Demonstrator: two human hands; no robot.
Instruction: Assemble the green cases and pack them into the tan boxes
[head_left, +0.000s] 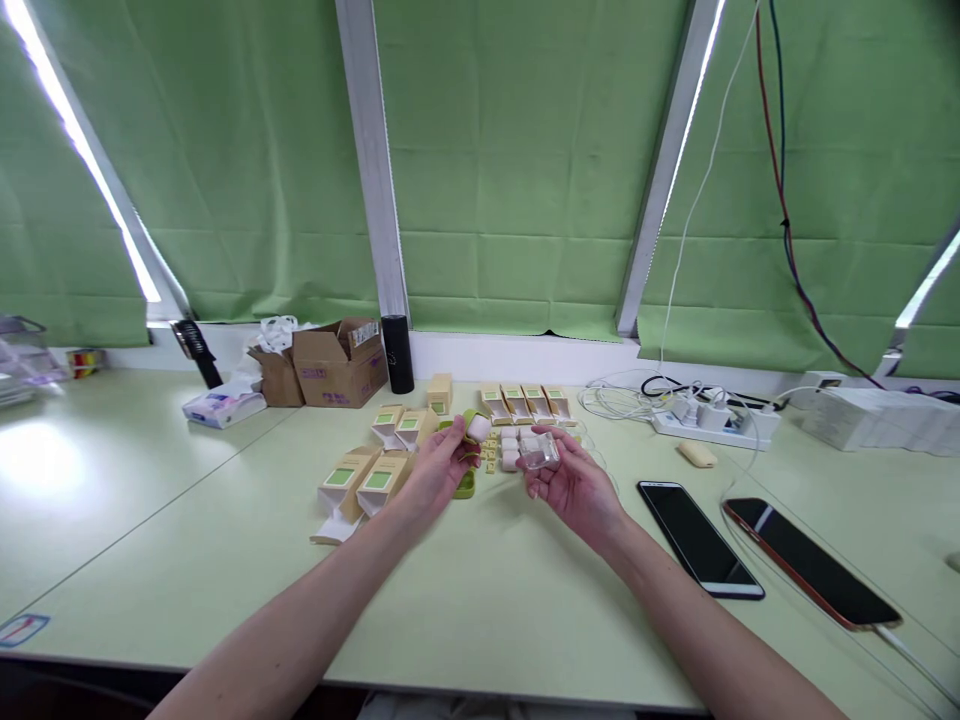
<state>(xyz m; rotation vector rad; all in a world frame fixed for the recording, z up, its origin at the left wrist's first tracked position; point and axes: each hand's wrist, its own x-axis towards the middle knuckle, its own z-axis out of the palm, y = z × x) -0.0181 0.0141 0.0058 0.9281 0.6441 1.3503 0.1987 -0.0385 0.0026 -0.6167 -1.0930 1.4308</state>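
Note:
My left hand (441, 468) is closed on a small green case (472, 414) with a pale, rounded block (478, 430) showing in it. In my right hand (576, 490) a small clear plastic box (539, 453) is held between thumb and fingers. The two hands are apart, just above the table. Several pale blocks (510, 452) stand grouped beside the clear box, partly hidden by it. Small yellow pieces (490, 454) lie in rows between the hands. Below my left fingers another green piece (466, 486) rests on the table, partly covered.
Open cartons with green labels (385, 480) stand left of my left arm; more cartons (525, 402) line up behind the blocks. Rightward lie two phones (701, 540), a cream oval object (697, 454) and a power strip (712, 428) with cables. A cardboard box (337, 370) and black cylinder (397, 355) stand behind.

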